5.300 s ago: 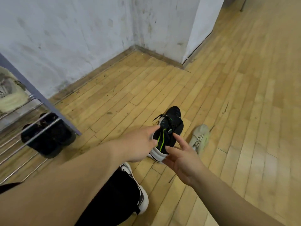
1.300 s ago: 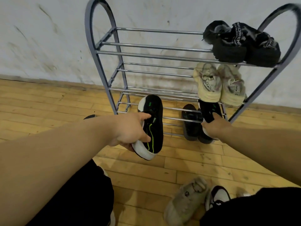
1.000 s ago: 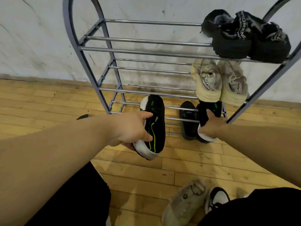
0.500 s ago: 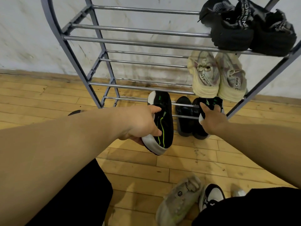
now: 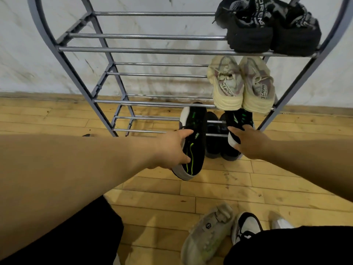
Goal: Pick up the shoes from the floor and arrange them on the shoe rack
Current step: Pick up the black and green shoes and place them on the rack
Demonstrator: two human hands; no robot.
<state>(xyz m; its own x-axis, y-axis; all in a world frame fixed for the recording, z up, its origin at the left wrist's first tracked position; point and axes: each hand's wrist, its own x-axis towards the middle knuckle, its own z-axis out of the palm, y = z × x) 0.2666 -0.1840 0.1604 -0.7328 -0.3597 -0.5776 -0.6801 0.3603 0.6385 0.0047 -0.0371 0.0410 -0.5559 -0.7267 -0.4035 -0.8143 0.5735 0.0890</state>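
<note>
Grey rack [image 5: 80,72]: black pair [image 5: 271,27] top, cream pair [image 5: 240,85] below.

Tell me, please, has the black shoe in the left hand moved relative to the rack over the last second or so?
Yes. The black shoe in the left hand has gone forward toward the rack: its toe now reaches under the third shelf's front bar, beside the plain black pair.

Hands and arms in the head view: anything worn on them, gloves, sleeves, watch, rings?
Nothing shows on either. The left hand and right hand are bare, without gloves, and both forearms are uncovered as far as the frame edge: no sleeve cuff, watch, band or ring shows.
</note>
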